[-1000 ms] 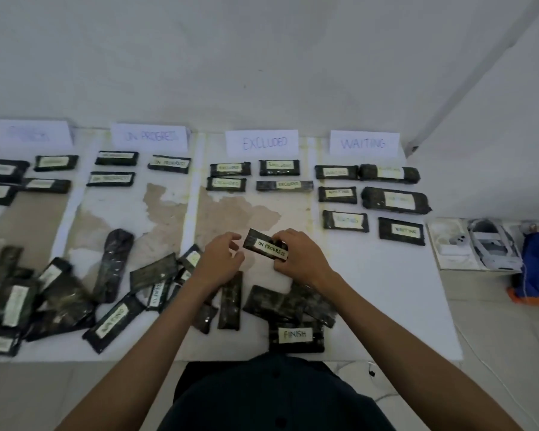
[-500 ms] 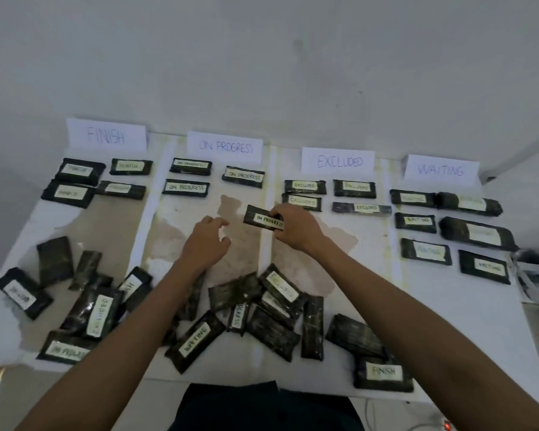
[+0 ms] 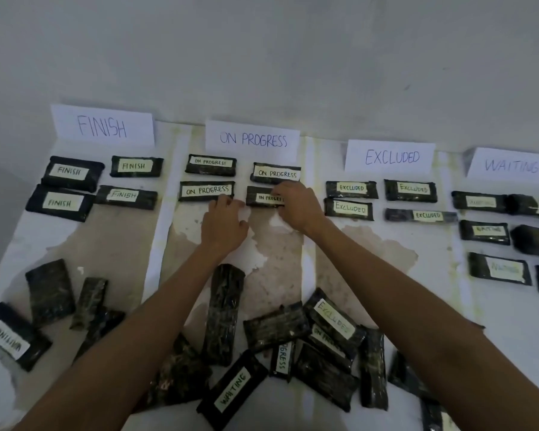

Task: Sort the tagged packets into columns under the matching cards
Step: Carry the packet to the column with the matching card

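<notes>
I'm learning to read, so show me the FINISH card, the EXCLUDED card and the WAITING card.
FINISH card [image 3: 101, 126]: head view, on its lettering.
EXCLUDED card [image 3: 392, 157]: head view, on its lettering.
WAITING card [image 3: 511, 166]: head view, on its lettering.

- Wall [image 3: 262, 51]: plain, pale grey-white, filling the frame from 10 round to 2 o'clock, with a few faint marks toward 1 o'clock.
- Tabletop [image 3: 386, 241]: white, spreading from the centre down to 6 o'clock and out to both sides.
- Peeled patches [image 3: 106, 244]: brownish, ragged-edged areas of the tabletop at the centre, at 9 o'clock and toward 3 o'clock.
- Pale strips [image 3: 156, 237]: running from 12 toward 6 o'clock, edged with yellowish staining.
</notes>
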A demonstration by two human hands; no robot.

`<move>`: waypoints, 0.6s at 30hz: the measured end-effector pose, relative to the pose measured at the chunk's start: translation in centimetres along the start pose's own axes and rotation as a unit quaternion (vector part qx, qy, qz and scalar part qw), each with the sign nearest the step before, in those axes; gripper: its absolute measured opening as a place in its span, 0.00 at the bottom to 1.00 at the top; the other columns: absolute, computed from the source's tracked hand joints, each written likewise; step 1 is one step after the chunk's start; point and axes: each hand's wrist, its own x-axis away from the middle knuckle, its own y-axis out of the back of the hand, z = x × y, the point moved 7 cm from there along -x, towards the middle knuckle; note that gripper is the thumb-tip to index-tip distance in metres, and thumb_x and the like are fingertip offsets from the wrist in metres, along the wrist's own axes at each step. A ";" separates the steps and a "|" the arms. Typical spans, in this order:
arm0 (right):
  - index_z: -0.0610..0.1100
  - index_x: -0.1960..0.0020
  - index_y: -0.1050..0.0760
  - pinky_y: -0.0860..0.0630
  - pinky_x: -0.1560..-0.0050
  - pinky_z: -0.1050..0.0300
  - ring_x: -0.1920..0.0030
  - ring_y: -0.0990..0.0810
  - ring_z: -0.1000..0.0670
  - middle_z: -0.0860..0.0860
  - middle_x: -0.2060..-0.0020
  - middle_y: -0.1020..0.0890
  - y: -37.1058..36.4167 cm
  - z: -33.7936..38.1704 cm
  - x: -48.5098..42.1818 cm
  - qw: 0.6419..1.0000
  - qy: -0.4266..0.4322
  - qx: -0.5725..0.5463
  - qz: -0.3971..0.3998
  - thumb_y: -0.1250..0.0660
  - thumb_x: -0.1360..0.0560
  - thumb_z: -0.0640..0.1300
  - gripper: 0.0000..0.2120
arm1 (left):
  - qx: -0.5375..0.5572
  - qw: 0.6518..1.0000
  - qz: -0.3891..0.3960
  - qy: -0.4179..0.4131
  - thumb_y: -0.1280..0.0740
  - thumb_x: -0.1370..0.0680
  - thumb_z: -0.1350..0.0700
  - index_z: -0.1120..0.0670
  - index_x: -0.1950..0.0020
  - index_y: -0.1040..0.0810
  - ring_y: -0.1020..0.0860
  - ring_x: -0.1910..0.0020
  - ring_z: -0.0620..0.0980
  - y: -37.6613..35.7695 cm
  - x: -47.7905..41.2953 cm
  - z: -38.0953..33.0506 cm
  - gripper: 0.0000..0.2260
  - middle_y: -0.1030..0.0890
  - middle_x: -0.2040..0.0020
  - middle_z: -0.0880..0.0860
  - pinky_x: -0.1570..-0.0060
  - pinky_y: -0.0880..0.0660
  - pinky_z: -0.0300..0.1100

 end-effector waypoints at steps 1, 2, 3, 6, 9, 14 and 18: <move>0.45 0.40 0.24 0.28 0.43 0.46 0.39 0.27 0.43 0.47 0.42 0.22 0.0 0.0 -0.2 1.000 0.000 -0.003 -0.002 0.35 0.29 0.34 0.19 | -0.001 1.000 -0.002 -0.006 0.36 0.26 0.58 0.57 0.36 0.28 0.33 0.40 0.60 0.0 -0.2 0.1 0.18 0.30 0.38 0.60 0.47 0.29 0.52; 0.45 0.40 0.24 0.28 0.43 0.46 0.39 0.27 0.43 0.47 0.42 0.22 0.1 0.1 -0.2 1.000 0.001 -0.003 -0.001 0.34 0.30 0.34 0.19 | 0.008 1.000 -0.001 -0.012 0.36 0.26 0.58 0.57 0.36 0.28 0.33 0.40 0.60 0.0 -0.2 0.1 0.18 0.30 0.39 0.60 0.47 0.29 0.52; 0.45 0.39 0.24 0.28 0.42 0.47 0.39 0.27 0.43 0.47 0.41 0.23 0.2 0.2 -0.2 1.000 0.003 -0.003 0.002 0.34 0.29 0.35 0.19 | 0.026 1.000 0.001 -0.015 0.36 0.26 0.59 0.57 0.36 0.28 0.33 0.39 0.60 0.1 -0.1 0.3 0.18 0.30 0.39 0.60 0.47 0.29 0.52; 0.44 0.35 0.28 0.31 0.40 0.47 0.37 0.29 0.42 0.45 0.37 0.26 0.6 0.8 0.6 1.000 0.009 -0.008 0.005 0.32 0.29 0.40 0.22 | 0.087 0.996 -0.006 0.003 0.35 0.26 0.59 0.56 0.36 0.28 0.32 0.39 0.59 0.9 1.3 0.9 0.18 0.30 0.40 0.60 0.45 0.29 0.52; 0.43 0.34 0.29 0.31 0.39 0.46 0.37 0.30 0.42 0.44 0.36 0.27 0.9 1.9 2.8 0.999 -0.004 -0.041 -0.005 0.33 0.28 0.42 0.22 | 0.075 0.994 -0.008 0.073 0.32 0.28 0.50 0.55 0.39 0.30 0.31 0.41 0.58 1.4 5.3 1.8 0.20 0.31 0.41 0.58 0.50 0.28 0.51; 0.42 0.35 0.28 0.30 0.37 0.47 0.38 0.29 0.43 0.44 0.37 0.27 -0.2 4.5 8.4 0.993 -0.018 -0.111 0.021 0.35 0.27 0.41 0.20 | -0.063 0.978 0.135 0.147 0.30 0.34 0.35 0.55 0.29 0.44 0.32 0.40 0.60 -2.0 15.8 2.5 0.43 0.37 0.35 0.59 0.49 0.27 0.52; 0.41 0.35 0.28 0.33 0.35 0.54 0.37 0.29 0.46 0.45 0.37 0.27 -1.0 6.0 12.1 0.986 -0.030 -0.155 0.050 0.35 0.27 0.41 0.20 | 0.053 0.983 0.115 0.130 0.28 0.33 0.48 0.55 0.31 0.39 0.29 0.45 0.59 -2.2 17.6 2.0 0.35 0.30 0.42 0.58 0.54 0.25 0.52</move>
